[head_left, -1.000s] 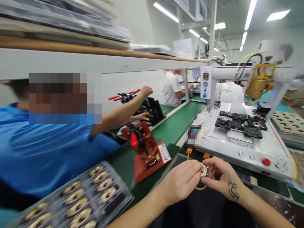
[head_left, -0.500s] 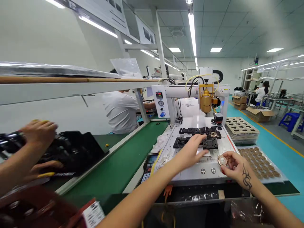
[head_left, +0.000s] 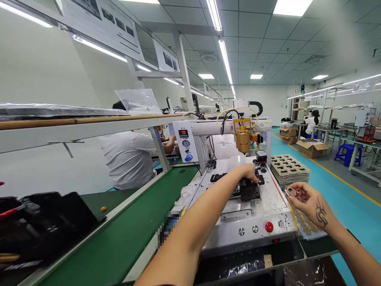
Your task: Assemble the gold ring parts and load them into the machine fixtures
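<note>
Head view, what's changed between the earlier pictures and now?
The left hand let go of the round part and reached forward to the black fixtures on the machine; its grip there is hidden. The right hand carried the part rightward, beside the machine. The view swung right. Unchanged: the right hand still holds the part.

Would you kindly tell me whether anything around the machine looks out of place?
A small dark piece lies by itself on the green strip, perhaps a stray part, and the white machine base has dark marks, perhaps wear.
</note>
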Motion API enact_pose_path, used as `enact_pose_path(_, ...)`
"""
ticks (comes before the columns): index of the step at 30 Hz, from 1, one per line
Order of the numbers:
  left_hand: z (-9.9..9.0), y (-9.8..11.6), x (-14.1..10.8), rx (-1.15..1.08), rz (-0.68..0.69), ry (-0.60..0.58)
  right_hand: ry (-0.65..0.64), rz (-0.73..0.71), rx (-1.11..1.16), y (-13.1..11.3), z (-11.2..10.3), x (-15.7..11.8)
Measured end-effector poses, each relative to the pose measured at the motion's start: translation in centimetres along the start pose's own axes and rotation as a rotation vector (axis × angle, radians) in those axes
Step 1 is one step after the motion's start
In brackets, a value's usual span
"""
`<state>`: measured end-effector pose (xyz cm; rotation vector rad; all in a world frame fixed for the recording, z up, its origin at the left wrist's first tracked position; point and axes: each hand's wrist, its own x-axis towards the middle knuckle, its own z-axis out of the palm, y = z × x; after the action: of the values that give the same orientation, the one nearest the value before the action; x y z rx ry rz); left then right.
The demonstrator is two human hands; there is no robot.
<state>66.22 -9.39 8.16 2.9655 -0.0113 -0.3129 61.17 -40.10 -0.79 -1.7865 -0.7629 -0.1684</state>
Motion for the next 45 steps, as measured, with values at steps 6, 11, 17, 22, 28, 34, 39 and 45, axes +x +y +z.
enact_pose_path(6, -0.2, 0.1, -2.6, -0.168, 0.029, 0.204, -0.086, -0.055, -0.017, 1.3, 4.0, 7.3)
enact_pose_path(11, -1.1, -1.3, -7.7, -0.398, 0.12, 0.471, -0.306, -0.068, -0.096, 2.5, 8.0, 13.1)
enact_pose_path(17, -0.3, -2.0, -15.3, -0.555, 0.225, 0.592, -0.603, -0.111, -0.205, 2.9, 9.5, 16.7)
enact_pose_path(22, 1.2, -2.4, -20.8, -0.611, 0.236, 0.589, -0.69, -0.206, -0.269, 2.8, 9.3, 16.9)
enact_pose_path(28, 2.9, -2.0, -25.3, -0.656, 0.183, 0.623, -0.606, -0.286, -0.361, 3.3, 10.1, 17.1)
enact_pose_path(34, 5.6, -0.4, -26.8, -0.696, 0.182, 0.713, -0.356, -0.3, -0.389, 1.6, 9.9, 14.9)
enact_pose_path(39, 12.9, -0.1, -28.6, -0.756, 0.133, 0.673, 0.005, -0.288, -0.372, 0.8, 6.2, 4.2)
enact_pose_path(45, 25.0, -0.1, -26.1, -0.636, 0.161, 0.375, 0.244, -0.205, -0.478, 3.9, 4.5, -7.0)
